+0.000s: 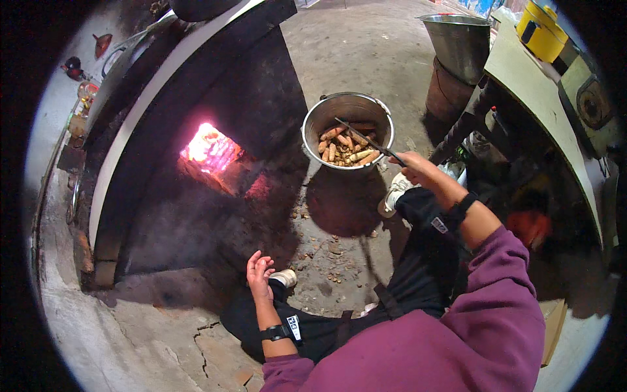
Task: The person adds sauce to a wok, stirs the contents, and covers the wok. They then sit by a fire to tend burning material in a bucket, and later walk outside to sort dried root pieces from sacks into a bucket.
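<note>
My right hand (416, 168) grips the end of a long, thin, dark metal tool (377, 145). Its other end reaches over the corncobs (343, 139) inside a metal bucket (306, 142); whether the tip touches them I cannot tell. Smaller pieces lie among the cobs. My left hand (260, 274) is empty, raised above my left shoe with the fingers loosely bent and apart. Left of the bucket, a fire glows in the square opening (211, 149) of a dark stove (259, 88).
Crumbs and chips (335, 252) litter the concrete floor between my feet. A steel pail (458, 46) sits on a rusty drum (446, 93) at the back right. To the right stands a light-topped table (534, 63) with a yellow container (541, 32). My white shoe (394, 193) is close to the bucket.
</note>
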Demonstrator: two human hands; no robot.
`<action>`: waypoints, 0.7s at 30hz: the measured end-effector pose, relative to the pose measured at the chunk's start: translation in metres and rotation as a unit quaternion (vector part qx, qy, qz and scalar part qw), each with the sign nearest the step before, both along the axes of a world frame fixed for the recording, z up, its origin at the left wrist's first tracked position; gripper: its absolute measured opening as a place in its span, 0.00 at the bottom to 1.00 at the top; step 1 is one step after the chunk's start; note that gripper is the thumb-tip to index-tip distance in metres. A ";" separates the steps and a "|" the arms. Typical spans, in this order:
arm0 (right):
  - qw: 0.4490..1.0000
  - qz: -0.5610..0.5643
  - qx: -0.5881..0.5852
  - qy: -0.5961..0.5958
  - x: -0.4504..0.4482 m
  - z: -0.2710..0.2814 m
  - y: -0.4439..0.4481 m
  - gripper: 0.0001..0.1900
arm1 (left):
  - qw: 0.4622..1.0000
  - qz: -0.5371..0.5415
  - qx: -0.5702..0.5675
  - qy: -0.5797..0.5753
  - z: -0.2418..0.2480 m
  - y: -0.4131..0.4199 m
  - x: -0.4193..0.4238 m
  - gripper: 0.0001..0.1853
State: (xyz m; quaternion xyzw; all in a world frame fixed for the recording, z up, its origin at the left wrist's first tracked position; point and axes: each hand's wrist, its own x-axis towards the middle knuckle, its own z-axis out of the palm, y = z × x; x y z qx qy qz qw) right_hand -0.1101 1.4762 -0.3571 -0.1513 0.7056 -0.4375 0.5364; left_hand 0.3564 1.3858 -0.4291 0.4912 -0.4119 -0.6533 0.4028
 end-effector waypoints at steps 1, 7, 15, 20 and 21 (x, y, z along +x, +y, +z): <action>0.998 -0.013 0.052 0.040 -0.004 0.005 0.004 0.18 | 1.000 -0.004 -0.002 -0.001 -0.001 0.000 -0.001 0.19; 0.928 0.206 0.094 0.296 -0.037 0.029 0.010 0.24 | 1.000 -0.021 -0.007 0.002 -0.001 0.000 -0.005 0.19; 0.890 0.282 0.126 0.336 -0.039 -0.001 -0.017 0.18 | 1.000 -0.023 -0.011 -0.003 0.002 0.000 -0.003 0.19; 0.980 0.149 0.118 0.052 -0.041 0.012 0.005 0.08 | 1.000 -0.020 -0.011 0.015 0.002 0.000 -0.004 0.19; 0.989 0.069 0.127 -0.009 -0.038 0.013 0.009 0.07 | 1.000 -0.022 -0.014 0.017 0.001 0.000 -0.004 0.19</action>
